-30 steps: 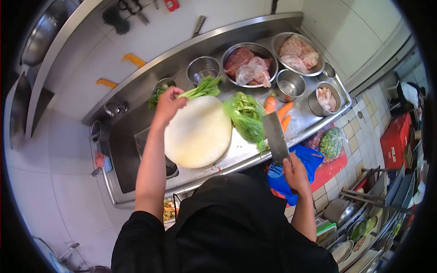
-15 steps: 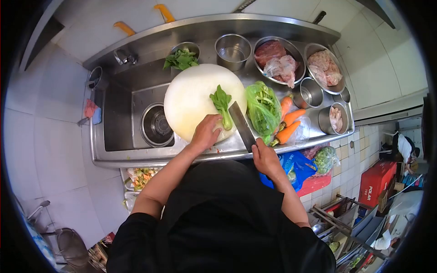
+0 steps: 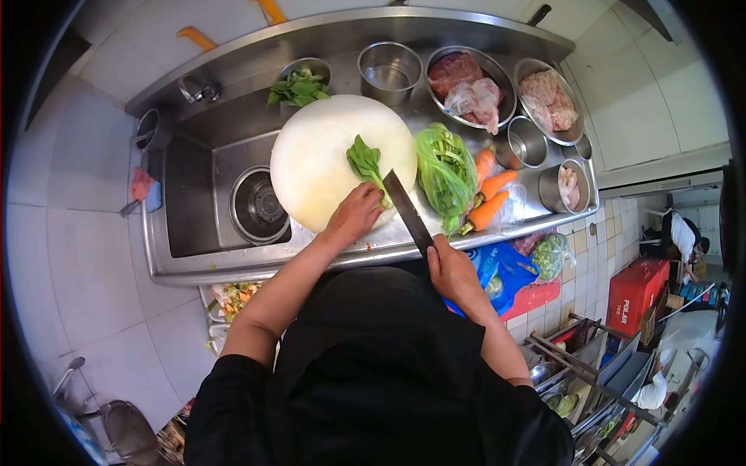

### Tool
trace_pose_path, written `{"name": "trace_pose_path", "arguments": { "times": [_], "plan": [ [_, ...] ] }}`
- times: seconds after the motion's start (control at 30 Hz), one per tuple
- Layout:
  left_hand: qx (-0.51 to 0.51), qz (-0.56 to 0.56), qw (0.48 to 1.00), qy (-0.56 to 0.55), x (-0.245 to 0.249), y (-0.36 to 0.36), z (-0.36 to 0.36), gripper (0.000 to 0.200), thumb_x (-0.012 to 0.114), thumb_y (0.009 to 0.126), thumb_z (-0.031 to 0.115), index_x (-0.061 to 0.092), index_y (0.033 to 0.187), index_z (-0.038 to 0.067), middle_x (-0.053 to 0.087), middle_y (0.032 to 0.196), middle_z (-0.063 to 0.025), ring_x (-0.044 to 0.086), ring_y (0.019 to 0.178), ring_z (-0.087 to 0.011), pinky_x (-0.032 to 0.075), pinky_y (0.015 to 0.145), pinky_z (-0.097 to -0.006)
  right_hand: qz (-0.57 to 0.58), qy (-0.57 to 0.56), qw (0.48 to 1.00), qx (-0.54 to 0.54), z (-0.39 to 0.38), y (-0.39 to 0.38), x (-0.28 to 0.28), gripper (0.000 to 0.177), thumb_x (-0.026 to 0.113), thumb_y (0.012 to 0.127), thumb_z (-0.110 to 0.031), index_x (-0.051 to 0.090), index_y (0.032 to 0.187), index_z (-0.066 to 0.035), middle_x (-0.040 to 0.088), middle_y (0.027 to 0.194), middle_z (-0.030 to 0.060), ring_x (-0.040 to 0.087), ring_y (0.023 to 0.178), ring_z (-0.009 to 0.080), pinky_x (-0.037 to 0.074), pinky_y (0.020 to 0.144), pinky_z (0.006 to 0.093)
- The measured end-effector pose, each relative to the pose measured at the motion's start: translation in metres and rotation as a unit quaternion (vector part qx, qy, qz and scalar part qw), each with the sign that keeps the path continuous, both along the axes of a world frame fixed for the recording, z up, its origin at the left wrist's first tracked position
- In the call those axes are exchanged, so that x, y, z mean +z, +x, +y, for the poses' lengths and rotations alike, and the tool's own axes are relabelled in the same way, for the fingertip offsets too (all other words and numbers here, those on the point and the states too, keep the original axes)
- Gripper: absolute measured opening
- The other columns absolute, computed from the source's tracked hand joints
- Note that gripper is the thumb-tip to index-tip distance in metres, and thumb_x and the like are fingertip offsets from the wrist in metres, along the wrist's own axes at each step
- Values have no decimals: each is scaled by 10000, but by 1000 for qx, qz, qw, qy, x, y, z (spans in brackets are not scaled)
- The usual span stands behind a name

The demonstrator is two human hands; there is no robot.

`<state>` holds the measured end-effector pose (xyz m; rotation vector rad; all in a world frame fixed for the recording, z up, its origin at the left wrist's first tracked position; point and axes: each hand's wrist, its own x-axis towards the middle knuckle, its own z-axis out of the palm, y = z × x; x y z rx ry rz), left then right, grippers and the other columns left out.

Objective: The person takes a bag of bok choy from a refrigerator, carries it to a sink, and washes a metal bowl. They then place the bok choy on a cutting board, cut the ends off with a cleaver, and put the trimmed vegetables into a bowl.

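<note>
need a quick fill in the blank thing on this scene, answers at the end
The right hand holds the cleaver by its ____.
The left hand holds greens on a board whose shape is ____.
The carrots lie to the ____ of the bagged greens.
The large word on the red box is ____.

Answers: handle; round; right; POLAR

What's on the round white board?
A leafy green, its stem partly covered by the left hand; the cleaver overlaps one edge of the board. Surface beneath them is hidden.

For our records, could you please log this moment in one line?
left hand: on leafy green; right hand: grips cleaver; surface: round board
</note>
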<state>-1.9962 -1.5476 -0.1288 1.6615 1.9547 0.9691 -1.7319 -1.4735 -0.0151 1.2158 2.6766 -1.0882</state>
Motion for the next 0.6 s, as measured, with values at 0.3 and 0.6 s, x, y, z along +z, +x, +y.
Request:
{"name": "trace_pose_path", "arguments": {
  "times": [0.3, 0.6],
  "plan": [
    [9, 7, 999, 38, -4, 1, 2, 295, 769, 963, 162, 697, 1223, 42, 608, 1313, -171, 676, 1160, -374, 574, 984, -452, 2, 63, 997, 36, -6, 1, 0, 157, 549, 1081, -169, 512, 1094, -17, 698, 836, 271, 707, 804, 492, 539, 692, 606],
    [9, 1, 1000, 24, -5, 0, 4, 350, 757, 972, 168, 695, 1298, 55, 616, 1306, -173, 664, 1184, -369, 569, 994, -453, -52, 65, 995, 63, 0, -3, -8, 139, 532, 1065, -142, 507, 1078, -6, 713, 879, 287, 721, 817, 487, 552, 693, 606]
  ]
}}
